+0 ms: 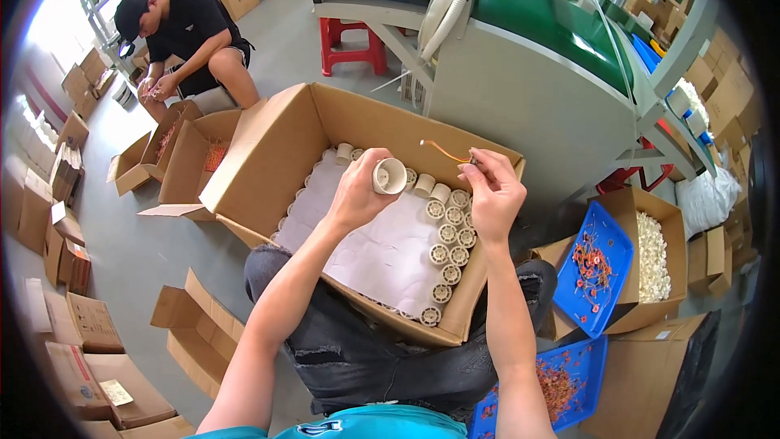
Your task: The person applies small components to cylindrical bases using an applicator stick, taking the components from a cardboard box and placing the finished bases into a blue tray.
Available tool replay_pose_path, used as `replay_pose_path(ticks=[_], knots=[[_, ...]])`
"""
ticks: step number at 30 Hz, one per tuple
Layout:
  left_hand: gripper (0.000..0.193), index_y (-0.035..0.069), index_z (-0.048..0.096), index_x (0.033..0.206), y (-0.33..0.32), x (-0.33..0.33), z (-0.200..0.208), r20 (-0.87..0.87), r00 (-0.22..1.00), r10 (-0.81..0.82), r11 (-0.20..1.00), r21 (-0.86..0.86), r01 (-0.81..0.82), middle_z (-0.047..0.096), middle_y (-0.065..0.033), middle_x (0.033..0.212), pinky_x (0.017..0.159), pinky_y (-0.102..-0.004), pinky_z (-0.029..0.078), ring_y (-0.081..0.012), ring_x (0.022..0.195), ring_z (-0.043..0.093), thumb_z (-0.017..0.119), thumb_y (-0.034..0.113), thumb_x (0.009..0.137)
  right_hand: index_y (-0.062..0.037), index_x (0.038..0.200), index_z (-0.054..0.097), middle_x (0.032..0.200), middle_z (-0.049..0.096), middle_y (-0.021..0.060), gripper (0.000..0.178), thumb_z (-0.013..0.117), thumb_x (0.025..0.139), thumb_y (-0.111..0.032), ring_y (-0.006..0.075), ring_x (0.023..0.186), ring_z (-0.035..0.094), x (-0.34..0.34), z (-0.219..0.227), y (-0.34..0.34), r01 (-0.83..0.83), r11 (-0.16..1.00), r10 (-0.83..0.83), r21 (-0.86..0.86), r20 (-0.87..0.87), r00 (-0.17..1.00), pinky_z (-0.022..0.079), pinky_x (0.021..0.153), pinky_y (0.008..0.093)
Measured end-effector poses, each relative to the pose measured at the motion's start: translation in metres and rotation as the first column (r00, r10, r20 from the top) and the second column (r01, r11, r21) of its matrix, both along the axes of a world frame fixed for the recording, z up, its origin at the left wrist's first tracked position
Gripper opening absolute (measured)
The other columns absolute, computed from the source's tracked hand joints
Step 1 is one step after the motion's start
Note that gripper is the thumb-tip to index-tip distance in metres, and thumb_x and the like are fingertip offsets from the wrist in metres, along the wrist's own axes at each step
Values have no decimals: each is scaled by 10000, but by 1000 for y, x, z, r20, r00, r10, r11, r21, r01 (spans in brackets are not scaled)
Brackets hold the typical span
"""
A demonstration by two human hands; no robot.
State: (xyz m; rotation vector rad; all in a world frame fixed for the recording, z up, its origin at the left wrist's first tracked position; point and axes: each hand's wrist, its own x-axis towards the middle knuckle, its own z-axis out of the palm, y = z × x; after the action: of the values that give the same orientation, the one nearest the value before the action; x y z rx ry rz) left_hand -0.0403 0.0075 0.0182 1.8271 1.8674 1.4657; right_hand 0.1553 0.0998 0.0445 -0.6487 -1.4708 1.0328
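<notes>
My left hand [359,189] is wrapped round a white plastic cup-shaped housing [391,176], its open mouth tilted toward me. Pinched in the fingertips of my right hand [493,193] is a small part with an orange wire [441,149] that ends in a pale connector at its left. The part itself is mostly hidden by my fingers. Both hands hover apart over a large open cardboard box [260,167]. Inside it, several white round housings [439,254] stand in rows along the right and far sides, on a pale sheet [366,252].
To my right lie a blue tray [608,276] of red-and-orange wired parts, another blue tray [591,386] below it, and a carton of white pieces [652,256]. A green-topped machine [528,73] stands ahead. A person in black [191,36] sits far left beside open cartons [199,158].
</notes>
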Motion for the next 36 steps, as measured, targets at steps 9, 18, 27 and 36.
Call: replay_pose_path(ticks=[9, 18, 27, 36], knots=[[511, 69, 514, 1104, 4, 1, -5, 5, 1000, -3, 984, 180, 2, 617, -114, 1016, 789, -397, 504, -319, 944, 617, 817, 49, 693, 51, 1022, 684, 1043, 633, 118, 232, 663, 809, 141, 155, 790, 651, -10, 3, -38, -167, 977, 183, 131, -125, 975, 588, 665, 262], [517, 70, 514, 1087, 5, 1, -2, 10, 998, 56, 970, 238, -57, 624, -101, 991, 747, -395, 514, -306, 888, 630, 849, 88, 694, 52, 1002, 684, 1037, 632, 145, 263, 676, 769, 172, 179, 813, 647, -17, -4, -49, -189, 925, 189, 329, 33, 981, 573, 669, 267], [540, 64, 521, 1089, 3, 1, -4, -24, 999, 38, 975, 222, -32, 616, -107, 997, 754, -397, 511, -324, 903, 620, 849, 65, 661, 20, 930, 709, 948, 675, 121, 222, 727, 729, 114, 221, 829, 672, -20, 5, -54, -129, 885, 83, 448, 122, 989, 557, 709, 295], [548, 66, 528, 1084, 1, 5, 2, -218, 975, -29, 950, 299, 95, 624, -105, 993, 750, -381, 498, -304, 896, 629, 827, 55, 624, -9, 941, 725, 987, 662, 98, 251, 741, 708, 81, 247, 882, 642, -19, 3, -48, -126, 879, -20, 461, 299, 954, 535, 761, 334]])
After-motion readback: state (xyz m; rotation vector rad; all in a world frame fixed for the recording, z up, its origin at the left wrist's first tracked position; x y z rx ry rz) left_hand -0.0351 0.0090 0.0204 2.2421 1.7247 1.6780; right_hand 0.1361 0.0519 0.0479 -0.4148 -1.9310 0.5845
